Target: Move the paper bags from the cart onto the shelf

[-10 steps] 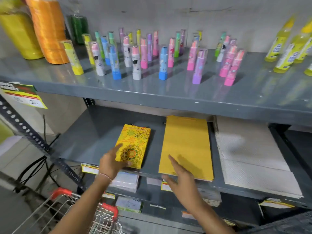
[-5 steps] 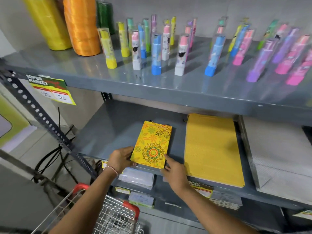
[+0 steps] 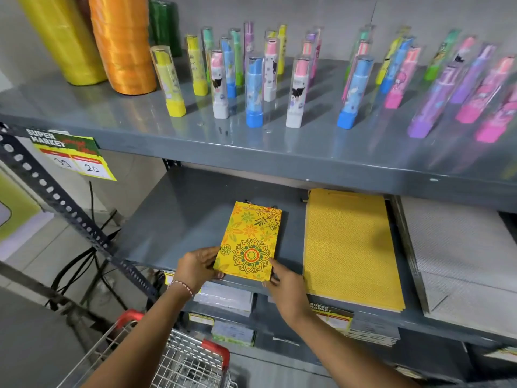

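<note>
A small yellow floral paper bag (image 3: 250,239) lies flat near the front edge of the grey middle shelf (image 3: 179,219). My left hand (image 3: 197,266) grips its lower left corner. My right hand (image 3: 288,287) presses against its lower right corner and side. Right of it lies a stack of larger plain yellow paper bags (image 3: 347,247). The wire cart (image 3: 179,362) with red handle ends sits below my arms; what it holds is hard to see.
White textured bags (image 3: 458,253) are stacked at the right of the same shelf. The upper shelf (image 3: 251,147) carries upright coloured tubes (image 3: 253,91) and orange and yellow ribbon rolls (image 3: 120,43). A slanted perforated post (image 3: 56,197) and cables (image 3: 84,261) stand at the left.
My right hand left the large yellow stack and came to the small floral bag. Both hands now hold its lower corners. The view shifted left and closer.
</note>
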